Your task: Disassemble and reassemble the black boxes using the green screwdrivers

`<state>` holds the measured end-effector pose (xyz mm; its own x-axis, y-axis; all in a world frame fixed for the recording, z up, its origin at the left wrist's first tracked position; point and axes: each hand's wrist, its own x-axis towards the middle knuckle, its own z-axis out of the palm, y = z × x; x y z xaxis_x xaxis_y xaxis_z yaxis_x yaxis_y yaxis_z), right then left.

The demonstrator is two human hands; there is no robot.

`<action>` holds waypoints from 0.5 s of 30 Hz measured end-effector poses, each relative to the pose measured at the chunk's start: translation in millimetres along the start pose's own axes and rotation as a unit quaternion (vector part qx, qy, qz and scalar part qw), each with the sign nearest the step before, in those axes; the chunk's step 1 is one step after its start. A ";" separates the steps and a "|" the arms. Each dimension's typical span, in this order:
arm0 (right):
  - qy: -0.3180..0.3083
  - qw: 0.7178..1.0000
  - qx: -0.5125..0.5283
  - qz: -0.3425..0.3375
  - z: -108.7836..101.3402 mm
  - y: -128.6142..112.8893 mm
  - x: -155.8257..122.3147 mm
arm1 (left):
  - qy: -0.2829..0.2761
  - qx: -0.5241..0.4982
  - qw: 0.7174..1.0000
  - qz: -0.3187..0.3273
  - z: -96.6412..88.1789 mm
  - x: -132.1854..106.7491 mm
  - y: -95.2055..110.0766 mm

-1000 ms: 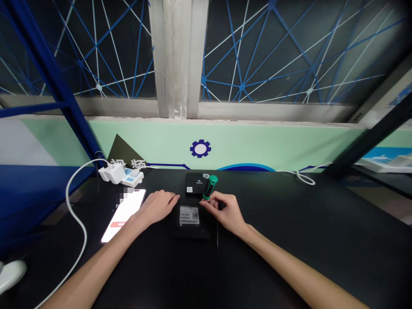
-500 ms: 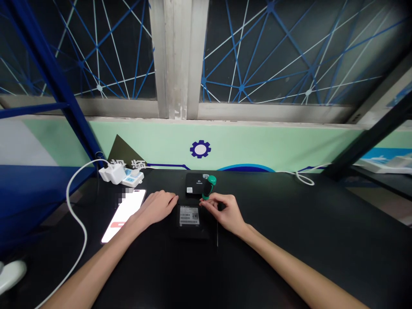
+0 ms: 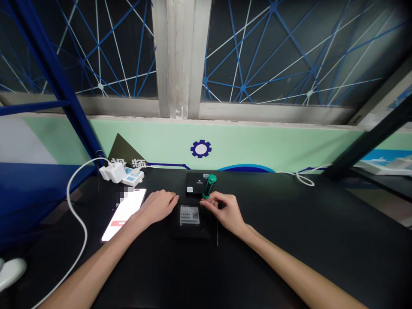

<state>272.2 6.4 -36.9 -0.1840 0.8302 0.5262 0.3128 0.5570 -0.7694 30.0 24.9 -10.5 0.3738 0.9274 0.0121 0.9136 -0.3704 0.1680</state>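
A dark square box (image 3: 189,214) with a white printed label lies on the black table between my hands. My left hand (image 3: 161,205) rests palm down at its left, fingers stretched, fingertips by the box's far left corner. At the far right corner, the thumb and forefinger of my right hand (image 3: 225,211) are pinched at the lower end of a screwdriver (image 3: 210,185). Its green and black handle stands up, leaning slightly right. The tip is hidden by the fingers. A thin metal rod (image 3: 217,234) shows below my right hand; what it belongs to is unclear.
Behind the labelled box lies a flat black case (image 3: 194,182) with a logo. A lit phone (image 3: 125,214) lies beside my left forearm. White plugs sit in a power strip (image 3: 132,176), with a white cable (image 3: 84,223) looping left. Another white cable (image 3: 304,179) lies back right.
The screwdriver handle has turned slightly, showing more green along its side. Both hands stay almost where they were; the whole view has shifted a little.
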 end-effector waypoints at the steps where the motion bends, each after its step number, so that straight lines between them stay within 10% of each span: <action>1: 0.001 1.000 -0.001 -0.002 0.2 -0.4 0.0 | 0.001 0.001 1.000 0.000 0.3 0.0 -0.2; 15: 0.020 1.000 -0.009 -0.003 2.3 -3.9 0.4 | 0.013 0.012 1.000 0.004 2.5 -0.6 -1.9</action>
<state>268.7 4.6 -34.6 -0.1486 0.8254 0.5447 0.3294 0.5607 -0.7597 28.5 24.9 -13.3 0.3779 0.9250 0.0398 0.9140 -0.3796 0.1432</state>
